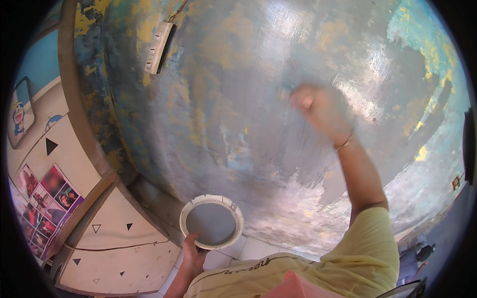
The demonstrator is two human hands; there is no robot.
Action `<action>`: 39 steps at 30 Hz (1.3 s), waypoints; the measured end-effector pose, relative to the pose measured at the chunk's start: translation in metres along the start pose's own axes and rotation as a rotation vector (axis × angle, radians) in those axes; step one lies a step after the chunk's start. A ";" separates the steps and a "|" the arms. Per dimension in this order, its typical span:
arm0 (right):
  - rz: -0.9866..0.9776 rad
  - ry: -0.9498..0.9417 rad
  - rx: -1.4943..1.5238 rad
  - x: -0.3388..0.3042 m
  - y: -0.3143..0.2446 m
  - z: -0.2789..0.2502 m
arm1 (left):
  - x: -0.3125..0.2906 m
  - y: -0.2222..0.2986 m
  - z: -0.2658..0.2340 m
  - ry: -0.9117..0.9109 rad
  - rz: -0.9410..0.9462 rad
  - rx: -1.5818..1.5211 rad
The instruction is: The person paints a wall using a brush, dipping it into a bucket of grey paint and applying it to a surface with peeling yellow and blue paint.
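Note:
My left hand (192, 256) grips a round white bucket (239, 218) at its near-left rim, with the thumb over the edge. Smooth grey liquid that looks like paint (213, 224) fills part of it. Up and to the right, my right hand (320, 111) is raised close to a patchy wall (248, 89) of grey, teal and yellow. Its fingers look curled in, though motion smears them. Whatever they hold is lost in the blur. Wet-looking grey streaks shine on the wall around that hand.
A white power strip (159, 48) with a cable is on the wall at upper left. Along the left stand a pale cabinet (117, 253) with triangle marks and a photo poster (47, 213). Light floor tiles (253, 249) lie below. A small picture (456, 183) sits far right.

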State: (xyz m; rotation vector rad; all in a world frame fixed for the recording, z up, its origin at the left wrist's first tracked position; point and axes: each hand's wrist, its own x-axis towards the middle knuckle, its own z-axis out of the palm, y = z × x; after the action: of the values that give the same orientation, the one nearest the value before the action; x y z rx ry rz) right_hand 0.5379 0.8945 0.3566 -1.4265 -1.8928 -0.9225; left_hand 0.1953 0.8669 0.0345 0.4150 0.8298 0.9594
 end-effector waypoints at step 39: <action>-0.201 0.320 -0.477 -0.008 0.068 -0.078 | -0.011 -0.032 0.029 -0.076 -0.090 0.070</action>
State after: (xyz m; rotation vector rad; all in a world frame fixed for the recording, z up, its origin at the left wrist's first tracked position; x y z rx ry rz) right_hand 0.6093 0.8391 0.4079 -1.2510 -1.6582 -1.6792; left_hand 0.2325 0.8421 0.0368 0.4676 0.8080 0.8280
